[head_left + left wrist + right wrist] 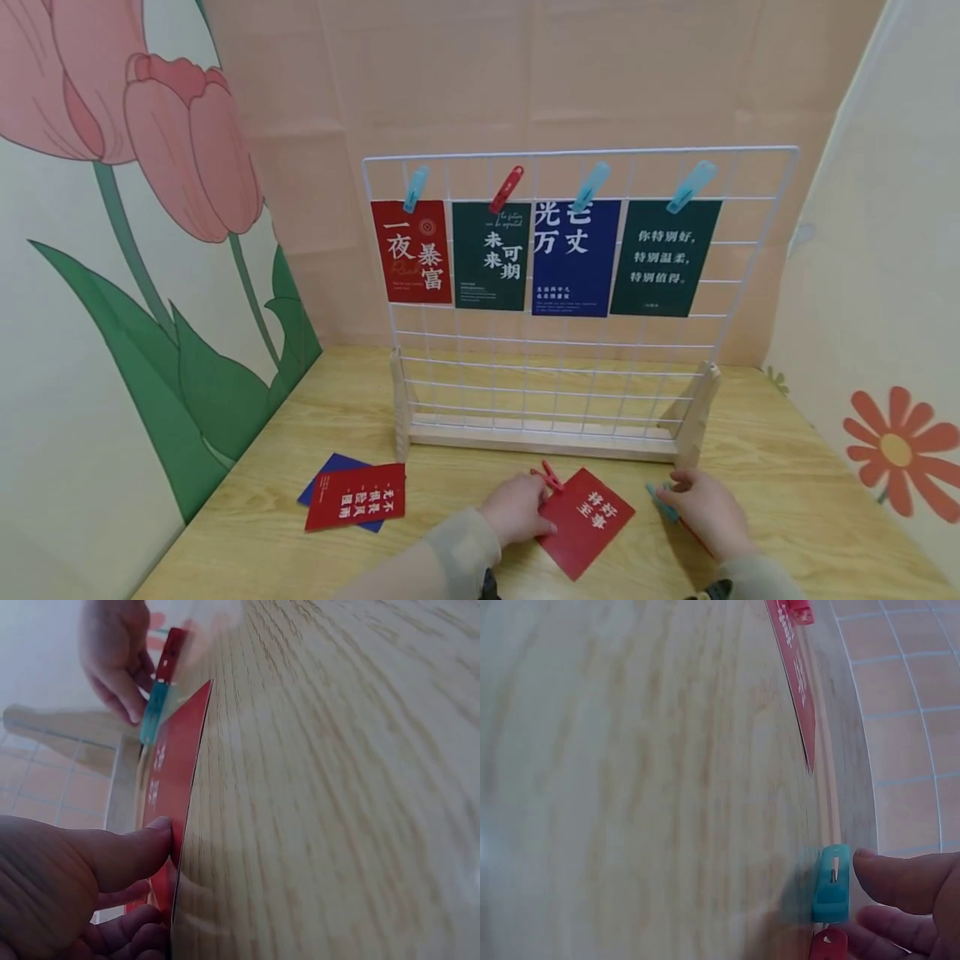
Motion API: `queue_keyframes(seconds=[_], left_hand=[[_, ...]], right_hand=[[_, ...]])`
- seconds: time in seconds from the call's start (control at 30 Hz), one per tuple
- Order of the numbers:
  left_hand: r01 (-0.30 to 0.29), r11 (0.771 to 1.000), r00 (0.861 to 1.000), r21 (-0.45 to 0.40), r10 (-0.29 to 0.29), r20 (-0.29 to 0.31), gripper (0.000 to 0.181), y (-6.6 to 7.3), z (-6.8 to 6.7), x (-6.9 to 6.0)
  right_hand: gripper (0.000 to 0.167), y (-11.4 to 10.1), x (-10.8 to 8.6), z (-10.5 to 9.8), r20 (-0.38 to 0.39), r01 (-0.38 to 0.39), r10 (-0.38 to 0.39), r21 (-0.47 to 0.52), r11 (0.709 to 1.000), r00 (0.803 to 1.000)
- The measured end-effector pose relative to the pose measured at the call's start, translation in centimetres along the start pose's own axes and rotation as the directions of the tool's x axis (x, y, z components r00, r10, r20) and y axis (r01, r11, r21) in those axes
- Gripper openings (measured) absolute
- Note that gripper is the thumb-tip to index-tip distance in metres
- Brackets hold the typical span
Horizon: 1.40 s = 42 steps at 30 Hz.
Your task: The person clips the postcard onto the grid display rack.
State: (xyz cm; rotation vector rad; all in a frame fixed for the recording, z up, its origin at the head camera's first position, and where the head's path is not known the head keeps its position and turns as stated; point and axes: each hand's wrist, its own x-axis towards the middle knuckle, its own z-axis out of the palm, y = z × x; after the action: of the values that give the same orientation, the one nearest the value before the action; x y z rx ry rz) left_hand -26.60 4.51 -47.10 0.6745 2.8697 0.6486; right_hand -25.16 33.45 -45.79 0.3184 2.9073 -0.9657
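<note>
My left hand (517, 508) pinches the left edge of a red card (588, 521) with white characters. In the left wrist view the thumb (135, 855) lies on its face and the fingers curl at its edge. A red clothespin (551, 477) lies at the card's upper left edge. My right hand (708, 512) is at a light blue clothespin (663, 502). In the right wrist view the thumb (900, 881) is just beside this blue clothespin (831, 885), fingers spread from it. Another red clothespin (829, 945) lies next to it, partly hidden by the hand in the head view.
A white wire grid (555, 342) on a wooden stand (540, 442) stands behind the hands. Several cards hang on it from clothespins, among them a blue card (576, 267). A red card (356, 497) overlaps a blue card (341, 462) at the table's left.
</note>
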Motion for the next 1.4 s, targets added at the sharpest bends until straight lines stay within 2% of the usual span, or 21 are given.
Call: queue_keyframes(seconds=[0.17, 0.43, 0.57, 0.67, 0.73, 0.83, 0.93, 1.1, 1.2, 1.27, 1.4], left_hand=[[-0.046, 0.995, 0.998, 0.083, 0.043, 0.043, 0.049, 0.2, 0.0, 0.0], [-0.084, 0.981, 0.989, 0.174, 0.061, 0.134, 0.049, 0.4, -0.4, -0.4], [-0.149, 0.956, 0.984, 0.254, 0.117, 0.137, 0.049, 0.6, -0.5, -0.8], [-0.206, 0.927, 0.976, 0.312, 0.17, 0.139, 0.035, 1.0, -0.4, -1.2], [-0.22, 0.918, 0.971, 0.329, 0.174, 0.162, 0.031, 1.3, -0.4, -1.6], [-0.233, 0.903, 0.966, 0.362, 0.172, 0.193, 0.038, 2.1, -0.7, -2.2], [-0.227, 0.902, 0.963, 0.367, 0.152, 0.222, 0.041, 2.8, -0.8, -2.9], [-0.187, 0.929, 0.957, 0.32, 0.099, 0.271, 0.042, 3.5, -0.7, -3.4], [-0.172, 0.937, 0.959, 0.304, 0.088, 0.271, 0.04, 3.6, -0.6, -3.5], [-0.174, 0.936, 0.964, 0.307, 0.099, 0.247, 0.039, 3.6, -0.6, -3.4], [-0.177, 0.929, 0.982, 0.324, 0.143, 0.125, 0.034, 3.2, -0.7, -2.3]], right_hand=[[0.065, -0.1, 0.0, 0.1, 0.01, 0.002, -0.002, 0.0, 1.0, 1.0], [0.063, -0.2, -0.1, 0.1, 0.006, 0.006, -0.006, -0.023, 1.0, 1.0], [0.064, -0.1, 0.1, 0.1, 0.018, -0.004, 0.005, -0.029, 1.0, 1.0], [0.064, 0.0, 0.1, 0.1, 0.022, -0.014, 0.015, -0.03, 0.999, 1.0], [0.064, -0.1, 0.2, 0.1, 0.021, -0.018, 0.018, -0.027, 0.999, 1.0], [0.063, -0.2, 0.1, 0.0, 0.016, -0.014, 0.014, -0.026, 1.0, 1.0], [0.063, -0.3, 0.0, 0.1, 0.014, -0.009, 0.009, -0.024, 1.0, 1.0], [0.062, -0.3, -0.1, 0.1, 0.008, -0.004, 0.004, -0.025, 1.0, 1.0], [0.064, -0.3, -0.1, 0.2, 0.001, 0.01, -0.01, -0.033, 0.999, 1.0], [0.065, -0.3, 0.0, 0.2, 0.0, 0.015, -0.015, -0.037, 0.999, 1.0], [0.067, -0.4, 0.1, 0.3, 0.005, 0.009, -0.009, -0.035, 0.999, 1.0]])
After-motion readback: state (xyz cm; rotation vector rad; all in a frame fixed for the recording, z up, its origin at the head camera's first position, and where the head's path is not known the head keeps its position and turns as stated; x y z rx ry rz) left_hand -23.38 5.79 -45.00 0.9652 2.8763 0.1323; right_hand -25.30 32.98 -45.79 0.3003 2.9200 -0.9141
